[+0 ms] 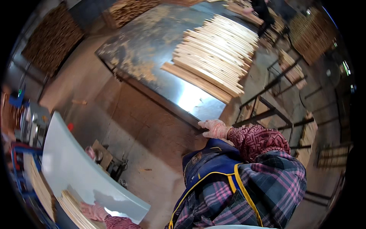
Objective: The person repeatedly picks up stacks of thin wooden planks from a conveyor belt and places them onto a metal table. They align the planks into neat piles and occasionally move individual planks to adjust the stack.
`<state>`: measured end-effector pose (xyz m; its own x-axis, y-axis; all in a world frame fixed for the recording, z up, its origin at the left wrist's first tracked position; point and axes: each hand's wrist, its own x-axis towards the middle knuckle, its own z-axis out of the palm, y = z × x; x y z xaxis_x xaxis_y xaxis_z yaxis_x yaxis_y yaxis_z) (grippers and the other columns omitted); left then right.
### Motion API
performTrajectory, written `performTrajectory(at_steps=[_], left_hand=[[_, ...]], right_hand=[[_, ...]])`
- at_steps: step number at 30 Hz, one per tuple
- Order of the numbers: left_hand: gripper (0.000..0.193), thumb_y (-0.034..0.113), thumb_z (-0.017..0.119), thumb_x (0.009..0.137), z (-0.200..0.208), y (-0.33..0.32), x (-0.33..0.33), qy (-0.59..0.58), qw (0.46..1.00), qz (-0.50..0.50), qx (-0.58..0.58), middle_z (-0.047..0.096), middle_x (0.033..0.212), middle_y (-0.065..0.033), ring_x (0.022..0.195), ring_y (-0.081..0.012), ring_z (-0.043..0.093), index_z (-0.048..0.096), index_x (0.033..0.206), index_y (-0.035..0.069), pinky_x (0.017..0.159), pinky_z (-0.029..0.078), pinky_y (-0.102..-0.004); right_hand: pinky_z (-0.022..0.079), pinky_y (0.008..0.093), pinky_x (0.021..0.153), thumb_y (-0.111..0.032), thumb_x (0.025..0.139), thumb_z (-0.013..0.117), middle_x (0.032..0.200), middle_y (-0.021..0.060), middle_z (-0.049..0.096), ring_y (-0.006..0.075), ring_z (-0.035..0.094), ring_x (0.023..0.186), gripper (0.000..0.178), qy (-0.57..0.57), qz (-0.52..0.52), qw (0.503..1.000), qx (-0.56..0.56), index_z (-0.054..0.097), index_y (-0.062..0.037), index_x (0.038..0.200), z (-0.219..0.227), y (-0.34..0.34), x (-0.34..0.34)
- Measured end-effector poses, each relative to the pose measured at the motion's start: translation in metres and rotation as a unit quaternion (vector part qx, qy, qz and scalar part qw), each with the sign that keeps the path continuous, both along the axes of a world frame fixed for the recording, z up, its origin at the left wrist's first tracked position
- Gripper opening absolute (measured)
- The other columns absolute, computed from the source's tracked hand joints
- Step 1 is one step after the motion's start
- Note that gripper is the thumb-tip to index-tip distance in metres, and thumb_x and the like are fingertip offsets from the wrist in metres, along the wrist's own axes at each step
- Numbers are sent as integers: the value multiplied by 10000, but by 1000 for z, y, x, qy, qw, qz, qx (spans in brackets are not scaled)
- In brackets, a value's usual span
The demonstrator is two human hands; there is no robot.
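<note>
My left hand [94, 212], in a pale pinkish work glove, is low at the left with its fingers against a bundle of light wooden strips [71, 208]. The bundle lies along the edge of a smooth whitish panel [68, 160], and the far side of the fingers is hidden. My right hand [216, 129], gloved the same way, is at the near corner of a large metal-topped table [198, 105]. Its fingers are bent over the table edge. On that table, beyond the right hand, many light wooden strips [217, 53] lie side by side with uneven ends.
Black metal frames [268, 112] stand right of the table. Tall wood stacks [53, 42] are at the far left and another stack [312, 34] at the far right. A small device [114, 164] sits on the floor by the panel. A person [261, 13] stands behind the table.
</note>
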<state>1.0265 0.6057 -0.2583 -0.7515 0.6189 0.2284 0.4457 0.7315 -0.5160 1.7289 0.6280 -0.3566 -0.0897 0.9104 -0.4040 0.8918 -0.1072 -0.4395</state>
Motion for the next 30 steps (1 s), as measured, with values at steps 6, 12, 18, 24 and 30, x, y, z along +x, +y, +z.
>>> performTrajectory(at_steps=[6, 12, 18, 24, 30], left_hand=[[872, 309, 703, 830, -30, 139, 300, -305, 856, -417, 17, 336, 1559, -123, 1450, -279, 268, 260, 1537, 56, 1220, 168, -358], [839, 246, 730, 868, -185, 175, 572, -689, 630, -357, 44, 328, 1556, -152, 1423, -297, 342, 259, 1531, 42, 1161, 299, -358], [819, 451, 629, 917, -216, 205, 803, -827, 533, 38, 175, 449, 1479, -134, 1300, -301, 498, 239, 1551, 110, 949, 447, -367], [354, 527, 592, 926, -240, 235, 815, -882, 369, 214, 201, 504, 742, 25, 527, -110, 408, 550, 908, 176, 451, 356, -291], [640, 237, 692, 907, -200, 238, 859, -840, 539, -54, 20, 588, 892, -12, 627, -123, 523, 352, 1443, 157, 465, 431, -264]], right_hand=[[505, 386, 938, -337, 823, 609, 1203, 186, 659, 332, 640, 1097, 562, -11, -280, 960, 21, 570, -77, 1320, -51, -45, 148], [441, 326, 1043, -386, 809, 631, 1323, 148, 618, 276, 586, 1226, 635, 107, -549, 826, 73, 550, -131, 1385, -74, -43, 324], [422, 360, 1052, -497, 834, 614, 1363, 169, 582, 311, 552, 1263, 744, 77, -585, 806, 41, 463, -103, 1447, -81, 32, 471], [379, 371, 1084, -562, 874, 579, 1436, 202, 503, 342, 467, 1341, 823, 200, -625, 751, 77, 362, -78, 1503, -165, 95, 584], [373, 360, 1089, -583, 893, 563, 1454, 208, 481, 341, 448, 1358, 851, 183, -610, 770, 36, 331, -46, 1511, -136, 121, 548]])
